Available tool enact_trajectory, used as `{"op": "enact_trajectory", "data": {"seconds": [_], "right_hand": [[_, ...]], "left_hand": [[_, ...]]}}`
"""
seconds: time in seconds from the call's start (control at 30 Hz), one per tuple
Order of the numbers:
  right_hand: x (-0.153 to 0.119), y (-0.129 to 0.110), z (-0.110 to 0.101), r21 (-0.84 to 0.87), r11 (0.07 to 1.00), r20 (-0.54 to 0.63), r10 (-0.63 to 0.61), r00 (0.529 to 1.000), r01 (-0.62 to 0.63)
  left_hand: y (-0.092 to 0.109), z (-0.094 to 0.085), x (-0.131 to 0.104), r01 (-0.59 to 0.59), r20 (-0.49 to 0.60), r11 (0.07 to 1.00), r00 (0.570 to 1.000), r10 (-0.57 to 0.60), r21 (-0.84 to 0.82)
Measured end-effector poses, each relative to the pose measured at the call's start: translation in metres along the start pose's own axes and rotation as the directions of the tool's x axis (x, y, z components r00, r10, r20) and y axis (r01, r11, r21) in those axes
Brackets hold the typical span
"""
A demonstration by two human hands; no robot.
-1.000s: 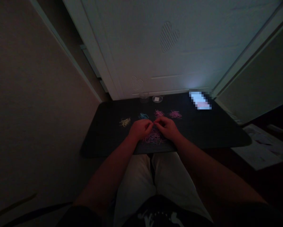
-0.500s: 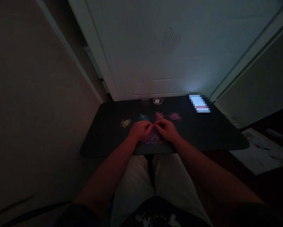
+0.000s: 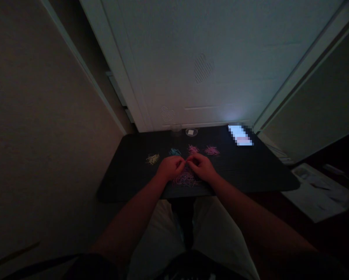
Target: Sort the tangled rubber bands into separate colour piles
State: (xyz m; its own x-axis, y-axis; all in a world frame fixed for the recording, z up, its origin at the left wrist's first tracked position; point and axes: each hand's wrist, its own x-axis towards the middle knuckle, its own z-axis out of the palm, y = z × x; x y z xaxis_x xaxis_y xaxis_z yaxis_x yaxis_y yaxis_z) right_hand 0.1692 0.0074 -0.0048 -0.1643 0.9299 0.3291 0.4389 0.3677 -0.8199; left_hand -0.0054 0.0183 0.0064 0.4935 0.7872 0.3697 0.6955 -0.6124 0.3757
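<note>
My left hand (image 3: 170, 168) and my right hand (image 3: 202, 167) meet fingertip to fingertip over a mixed heap of thin coloured strands (image 3: 186, 179), mostly pink and purple. Both hands are closed in a pinch. Whatever the fingertips hold is too small and dark to make out. Just beyond my left hand lies a small blue pile of strands (image 3: 174, 152), and a pale yellow pile (image 3: 153, 158) sits to its left. Past my right hand are a pink pile (image 3: 193, 149) and, further right, a magenta-pink pile (image 3: 212, 150).
The dark table (image 3: 250, 171) stands against a white door panel. Along its back edge are a clear cup (image 3: 176, 129), a round clear lid (image 3: 191, 132) with a white label, and a lit phone-like screen (image 3: 240, 135). Papers (image 3: 317, 190) lie lower down at the right.
The view has tilted slightly, so the table and piles sit lower in the picture. My hands stay together over the mixed heap, with the fingertips slightly shifted.
</note>
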Motion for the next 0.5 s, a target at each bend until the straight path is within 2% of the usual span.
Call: {"op": "enact_trajectory", "data": {"seconds": [0.3, 0.5], "right_hand": [[0.0005, 0.0012, 0.0014, -0.017, 1.0, 0.01, -0.022, 1.0, 0.022], [0.0011, -0.0003, 0.0016, -0.022, 1.0, 0.02, -0.012, 1.0, 0.013]], "left_hand": [[0.001, -0.0021, 0.0, 0.029, 0.019, 0.999, 0.999, -0.028, -0.018], [0.0021, -0.0023, -0.0023, 0.127, -0.006, 0.991, 0.992, -0.127, -0.042]]}}
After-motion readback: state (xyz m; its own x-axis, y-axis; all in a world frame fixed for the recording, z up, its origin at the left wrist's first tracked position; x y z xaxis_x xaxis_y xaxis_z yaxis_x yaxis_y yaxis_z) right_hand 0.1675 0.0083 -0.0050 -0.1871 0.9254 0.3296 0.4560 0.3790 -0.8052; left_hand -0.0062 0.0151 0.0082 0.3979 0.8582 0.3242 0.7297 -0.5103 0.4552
